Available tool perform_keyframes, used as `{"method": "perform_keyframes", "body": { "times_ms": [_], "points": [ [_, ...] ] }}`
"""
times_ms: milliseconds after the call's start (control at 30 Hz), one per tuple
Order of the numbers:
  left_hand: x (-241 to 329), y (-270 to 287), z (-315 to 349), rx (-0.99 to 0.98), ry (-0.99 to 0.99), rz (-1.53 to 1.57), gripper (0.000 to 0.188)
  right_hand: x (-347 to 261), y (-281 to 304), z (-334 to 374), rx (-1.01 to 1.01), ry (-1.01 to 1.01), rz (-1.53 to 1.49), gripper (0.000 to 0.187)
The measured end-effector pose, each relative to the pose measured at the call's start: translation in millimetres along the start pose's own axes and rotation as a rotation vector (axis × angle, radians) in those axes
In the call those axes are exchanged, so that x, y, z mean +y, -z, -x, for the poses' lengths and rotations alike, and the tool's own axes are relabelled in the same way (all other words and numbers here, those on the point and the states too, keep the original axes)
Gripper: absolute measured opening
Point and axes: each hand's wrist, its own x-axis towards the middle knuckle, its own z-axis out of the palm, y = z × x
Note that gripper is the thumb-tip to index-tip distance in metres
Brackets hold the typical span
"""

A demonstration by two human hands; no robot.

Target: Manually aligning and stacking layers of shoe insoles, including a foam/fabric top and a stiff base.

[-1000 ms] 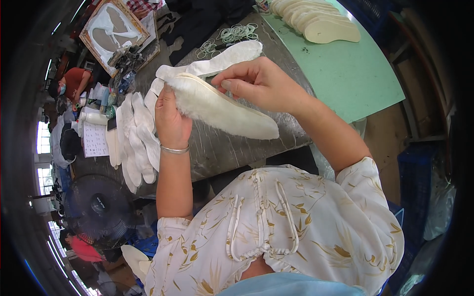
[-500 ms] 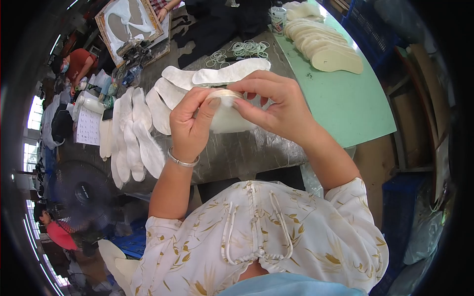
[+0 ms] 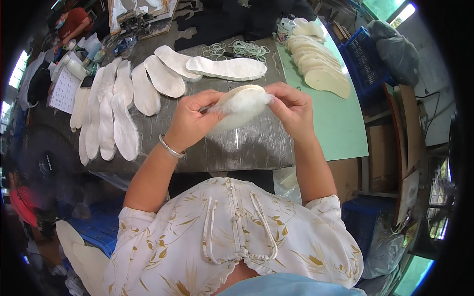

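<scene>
Above the dark tabletop, both hands hold a fluffy white insole point(image 3: 242, 109) with a cream backing showing along its upper edge. My left hand point(image 3: 194, 117) pinches its left side between thumb and fingers. At the opposite side, my right hand point(image 3: 293, 109) grips the edge, thumb against the fleece. Just beyond the hands lies a white insole point(image 3: 229, 69), flat and crosswise. More white fleece insoles point(image 3: 126, 127) are spread in overlapping rows to the left, several of them fanned toward the far side.
On the green board point(image 3: 340, 135) at right rests an overlapping row of cream insoles point(image 3: 326, 81), with a bottle point(image 3: 285, 28) behind. Pale rubber bands point(image 3: 250, 49) and black cloth point(image 3: 222, 22) lie at the far side. A fan point(image 3: 47, 165) stands left; a person point(image 3: 76, 24) works beyond.
My hands have moved apart, the right one outward to the insole's edge. The insole now shows more of its fleece, which hangs between the hands. The whole view has shifted.
</scene>
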Motion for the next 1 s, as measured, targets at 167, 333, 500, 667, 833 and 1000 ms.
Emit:
{"method": "perform_keyframes", "body": {
  "times_ms": [167, 333, 500, 667, 833, 1000],
  "points": [
    [4, 0, 0, 0.06, -0.131, -0.132, 0.026, -14, -3, -3, 0.015, -0.102, -0.109, 0.026],
    [10, -1, 4, 0.042, -0.137, -0.415, 0.025, -25, -13, -9, -0.162, 0.199, 0.48, 0.039],
    [10, -1, 5, 0.019, -0.177, -0.594, 0.021, -16, -23, -10, -0.191, 0.243, 0.632, 0.03],
    [9, 2, 9, 0.024, -0.238, -0.787, 0.03, -5, -27, -9, -0.166, 0.222, 0.606, 0.025],
    [3, 1, 7, 0.036, -0.275, -0.919, 0.018, -2, -42, -8, -0.174, 0.283, 0.729, 0.026],
    [-2, -2, 8, 0.011, -0.269, -0.912, 0.027, 13, -45, -2, -0.145, 0.304, 0.757, 0.018]
  ]
}}
